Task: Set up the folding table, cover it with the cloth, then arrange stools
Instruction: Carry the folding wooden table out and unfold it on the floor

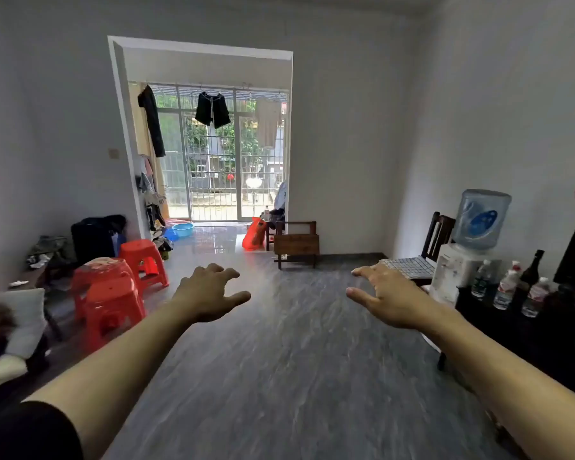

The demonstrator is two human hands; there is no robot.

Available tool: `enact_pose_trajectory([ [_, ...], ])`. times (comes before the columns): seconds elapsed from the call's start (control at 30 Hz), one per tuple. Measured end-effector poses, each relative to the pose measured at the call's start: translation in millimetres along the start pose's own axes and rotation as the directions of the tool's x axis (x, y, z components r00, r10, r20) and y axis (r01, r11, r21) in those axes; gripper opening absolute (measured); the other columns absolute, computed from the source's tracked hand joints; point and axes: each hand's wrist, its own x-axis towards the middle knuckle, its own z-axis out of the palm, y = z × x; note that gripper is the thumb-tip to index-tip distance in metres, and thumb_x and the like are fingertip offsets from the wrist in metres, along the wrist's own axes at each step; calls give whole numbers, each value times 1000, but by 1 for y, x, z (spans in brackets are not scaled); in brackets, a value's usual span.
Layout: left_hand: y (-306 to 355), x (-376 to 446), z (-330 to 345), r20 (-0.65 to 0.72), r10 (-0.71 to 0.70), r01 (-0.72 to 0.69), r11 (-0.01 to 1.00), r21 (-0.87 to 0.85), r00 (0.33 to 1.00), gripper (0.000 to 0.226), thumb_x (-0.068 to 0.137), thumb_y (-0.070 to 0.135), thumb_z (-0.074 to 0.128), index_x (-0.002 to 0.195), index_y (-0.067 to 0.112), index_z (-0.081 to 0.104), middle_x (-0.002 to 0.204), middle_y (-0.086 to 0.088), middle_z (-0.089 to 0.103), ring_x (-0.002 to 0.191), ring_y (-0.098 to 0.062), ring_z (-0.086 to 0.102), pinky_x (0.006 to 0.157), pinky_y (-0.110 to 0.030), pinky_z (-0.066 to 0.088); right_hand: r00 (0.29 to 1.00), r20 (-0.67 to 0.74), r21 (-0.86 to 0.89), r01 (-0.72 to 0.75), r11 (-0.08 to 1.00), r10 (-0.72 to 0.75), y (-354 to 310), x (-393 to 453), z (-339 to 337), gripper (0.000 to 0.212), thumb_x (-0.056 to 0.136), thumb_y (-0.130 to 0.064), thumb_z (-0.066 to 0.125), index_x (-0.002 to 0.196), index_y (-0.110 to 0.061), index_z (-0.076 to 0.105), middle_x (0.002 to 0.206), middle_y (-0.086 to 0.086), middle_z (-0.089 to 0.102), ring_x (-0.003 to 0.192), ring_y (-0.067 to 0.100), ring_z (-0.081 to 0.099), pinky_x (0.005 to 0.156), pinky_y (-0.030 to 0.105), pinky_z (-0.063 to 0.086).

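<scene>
While both hands, left hand (213, 293) and right hand (387, 298), are held out with fingers spread and nothing gripped, the dark brown wooden folding table (296, 242) is seen collapsed against the far wall at 12 o'clock, well apart from them. Its hinged panels could swing and pinch fingers if lifted carelessly. Red plastic stools (113, 293) are grouped at 10 o'clock.

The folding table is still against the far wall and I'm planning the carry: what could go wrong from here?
1. The folding table stands beside an orange bag; lifting it could snag or knock the bag.
2. The red stools crowd the left side, so a swung table might clip them.
3. Bottles by the water dispenser on the right could topple if bumped.
</scene>
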Motion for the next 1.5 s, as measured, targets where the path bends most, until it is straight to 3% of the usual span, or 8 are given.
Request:
enact_pose_trajectory([
  [0.37,-2,106,54,37,-1,1,1000,4,999,74,86,73,43,149,38,28,153,-3,36,136,-27,37,105,-50,40,999,37,41,-21,999,19,44,104,50,65,88,-71,39,141,-33,42,147,1,42,133,22,40,106,52,39],
  [0.63,-60,264,92,22,43,-41,998,-57,999,74,86,72,45,150,44,22,156,-4,30,138,-29,32,105,-50,41,993,112,-73,32,997,-24,41,253,83,66,85,-74,42,142,-40,39,149,-4,40,132,20,42,104,50,41],
  [0.77,-92,342,102,15,42,-41,998,-40,999,73,86,72,45,149,43,25,156,-3,30,139,-28,33,105,-49,41,991,132,-72,8,997,2,41,334,100,66,86,-74,41,142,-40,40,150,-6,39,135,19,38,107,50,39],
  [0.87,-110,383,118,71,32,-31,999,-26,997,72,86,72,45,149,41,28,157,-2,29,140,-27,32,106,-49,40,987,161,-35,10,999,-4,44,384,118,80,77,-83,34,142,-38,41,149,-7,40,136,18,38,109,50,38],
  [1.07,-138,479,150,105,1,5,998,-58,994,72,85,71,48,147,36,34,155,-1,32,138,-26,35,107,-48,41,987,159,-7,0,1000,1,69,492,158,65,89,-69,43,144,-34,39,152,-5,37,139,18,34,110,50,36],
  [1.2,-146,567,173,95,-27,37,993,-110,995,71,85,69,51,144,31,40,152,-1,36,135,-25,38,107,-47,41,993,122,39,-10,999,5,101,574,187,69,90,-70,38,146,-31,40,153,-1,37,140,20,32,113,47,33],
  [1.3,-142,649,188,78,-16,25,993,-111,997,69,85,68,52,142,30,43,151,-2,38,134,-25,40,106,-46,41,997,72,-45,-5,999,8,133,645,204,67,93,-66,37,148,-29,36,155,0,33,142,21,29,113,47,32],
  [1.5,-119,814,210,107,4,8,994,-113,994,69,84,69,51,141,31,44,151,-1,38,134,-24,39,106,-46,42,994,106,-65,-24,998,30,192,788,223,66,95,-63,37,150,-27,33,156,2,31,144,22,27,114,48,31],
])
